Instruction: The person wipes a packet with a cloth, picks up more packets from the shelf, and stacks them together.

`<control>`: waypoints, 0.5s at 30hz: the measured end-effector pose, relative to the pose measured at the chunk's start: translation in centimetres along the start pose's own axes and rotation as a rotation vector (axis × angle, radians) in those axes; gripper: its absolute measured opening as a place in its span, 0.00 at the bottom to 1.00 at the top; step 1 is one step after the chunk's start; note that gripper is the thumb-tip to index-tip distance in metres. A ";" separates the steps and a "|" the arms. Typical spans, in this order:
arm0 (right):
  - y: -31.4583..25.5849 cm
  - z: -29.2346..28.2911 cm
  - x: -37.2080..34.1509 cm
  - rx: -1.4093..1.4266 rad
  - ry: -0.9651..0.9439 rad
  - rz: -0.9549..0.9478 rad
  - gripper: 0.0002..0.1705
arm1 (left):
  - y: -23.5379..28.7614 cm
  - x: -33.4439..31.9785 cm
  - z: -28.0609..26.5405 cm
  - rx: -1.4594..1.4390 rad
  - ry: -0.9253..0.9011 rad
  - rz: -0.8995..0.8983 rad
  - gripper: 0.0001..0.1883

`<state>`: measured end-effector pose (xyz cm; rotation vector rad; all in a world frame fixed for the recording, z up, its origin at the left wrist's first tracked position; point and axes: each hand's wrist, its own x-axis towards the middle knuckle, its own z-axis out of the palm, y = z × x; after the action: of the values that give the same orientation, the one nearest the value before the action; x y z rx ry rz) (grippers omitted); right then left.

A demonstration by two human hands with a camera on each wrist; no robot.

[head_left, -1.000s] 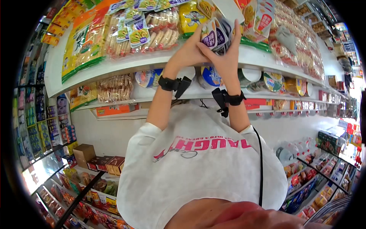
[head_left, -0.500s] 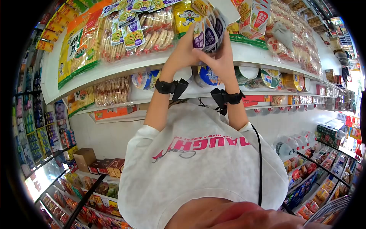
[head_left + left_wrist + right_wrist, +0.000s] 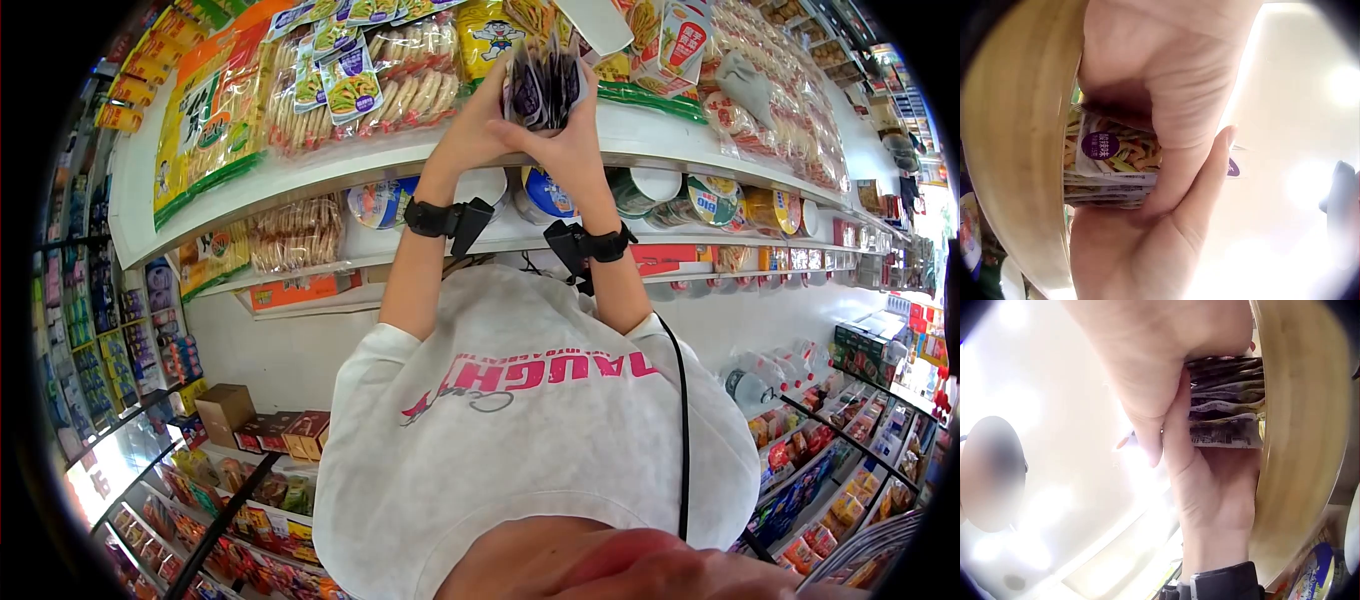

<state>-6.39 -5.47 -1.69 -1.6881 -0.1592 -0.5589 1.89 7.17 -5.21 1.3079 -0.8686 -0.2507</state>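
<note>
Both hands hold a bundle of small snack packets (image 3: pixel 543 90) on edge, just over the front of the upper shelf. My left hand (image 3: pixel 472 128) grips the bundle from the left and my right hand (image 3: pixel 572 150) from the right, with the thumbs crossing in front. A purple label and a picture of shredded food show on the outer packet (image 3: pixel 1125 150) in the left wrist view. Stacked packet edges (image 3: pixel 1225 400) fill the space between the palms in the right wrist view. The fingers behind the bundle are mostly hidden.
More of these packets (image 3: pixel 350 80) lie on bagged crackers (image 3: pixel 415 90) at left. A yellow bag (image 3: pixel 490 40), a white box flap (image 3: pixel 597 25) and a carton (image 3: pixel 675 45) stand behind the hands. Tubs (image 3: pixel 545 195) line the shelf below the shelf edge (image 3: pixel 330 175).
The bundle has turned from showing the packets' fronts to standing with edges toward me. Both hands keep hold of it and have shifted slightly left.
</note>
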 end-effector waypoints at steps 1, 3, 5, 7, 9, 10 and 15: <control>0.1 -0.3 0.0 -0.039 -0.008 -0.021 0.65 | 0.5 0.1 0.2 0.005 0.013 0.042 0.62; 0.6 -0.9 0.0 -0.010 -0.015 -0.031 0.66 | 1.9 -0.1 0.7 0.013 0.035 0.121 0.63; 0.4 -1.5 0.1 -0.002 -0.029 -0.042 0.67 | 2.2 -0.2 1.2 -0.062 0.052 0.119 0.66; -0.6 -1.9 0.2 -0.013 -0.052 -0.061 0.69 | 2.2 0.2 1.2 -0.023 0.072 0.125 0.68; -0.5 -2.1 0.1 0.057 -0.064 0.000 0.71 | 2.0 0.2 1.1 0.126 0.103 0.129 0.69; -0.3 -2.2 0.0 0.092 -0.071 0.031 0.72 | 2.3 0.3 1.2 0.116 0.120 0.136 0.70; 0.9 -2.6 0.5 -0.135 -0.107 -0.175 0.68 | 3.2 0.3 1.7 0.093 0.085 0.076 0.67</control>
<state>-6.32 -8.26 -2.07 -1.8481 -0.3564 -0.6209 -0.02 6.65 -2.12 1.3586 -0.8637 -0.0952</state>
